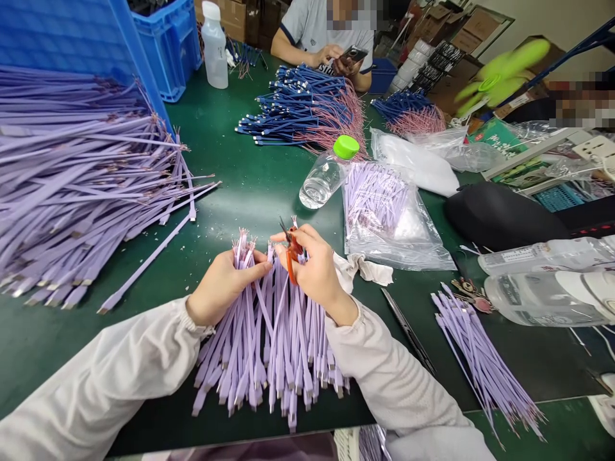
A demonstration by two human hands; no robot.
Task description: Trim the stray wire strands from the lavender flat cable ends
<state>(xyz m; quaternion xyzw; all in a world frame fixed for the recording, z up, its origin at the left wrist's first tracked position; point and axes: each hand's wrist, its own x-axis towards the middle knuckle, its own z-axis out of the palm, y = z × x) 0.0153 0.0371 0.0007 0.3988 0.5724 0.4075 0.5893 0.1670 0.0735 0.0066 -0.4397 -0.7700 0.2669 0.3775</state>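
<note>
In front of me lies a spread of flat lilac USB cables (288,346), their metal plugs toward me and their bare wire ends pointing away. My left hand (223,282) is closed around part of this bunch, just below the stripped ends, with the thumb across the top. My right hand (312,262) grips orange-handled wire cutters (291,253), whose dark pointed jaws stick up past the fingers. Part of the handles is hidden in the palm. The right fingers are close beside the cable ends.
A large lilac cable pile (86,192) fills the left, by a blue crate (166,48). Ahead stand a green-capped bottle (319,179) and a plastic bag of cables (379,198). Tweezers (408,330) and another cable bunch (480,358) lie right. A person (327,32) holds a phone opposite.
</note>
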